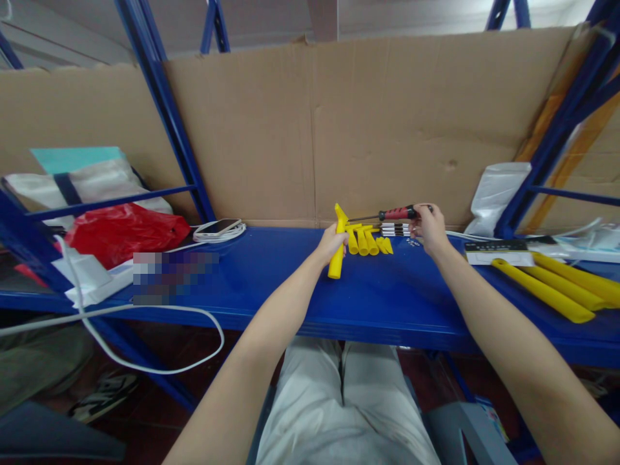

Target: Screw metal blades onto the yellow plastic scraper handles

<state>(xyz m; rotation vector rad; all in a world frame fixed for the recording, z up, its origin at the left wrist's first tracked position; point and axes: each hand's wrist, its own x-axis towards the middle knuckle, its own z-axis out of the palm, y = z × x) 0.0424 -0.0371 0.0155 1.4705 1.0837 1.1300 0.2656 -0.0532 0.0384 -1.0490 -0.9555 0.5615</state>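
My left hand [332,243] is wrapped round a yellow plastic handle [335,266], held upright above the blue table [285,284]. My right hand [429,226] grips a screwdriver [396,214] with a red and black handle. Its shaft points left, and the tip is at the upper part of the yellow handle; whether it touches a screw is too small to tell. Behind and between my hands lie several yellow tubular pieces [362,241] and small yellow pointed pieces [385,245]. Dark-and-white striped items [394,230] lie near my right hand, beside tiny metal parts [413,242].
Long yellow pieces [547,290] lie at the right beside a packaged item [498,252]. At the left are a red bag [126,232], a phone [220,226] and a looping white cable [216,318]. Cardboard [378,123] stands behind the table, between blue posts.
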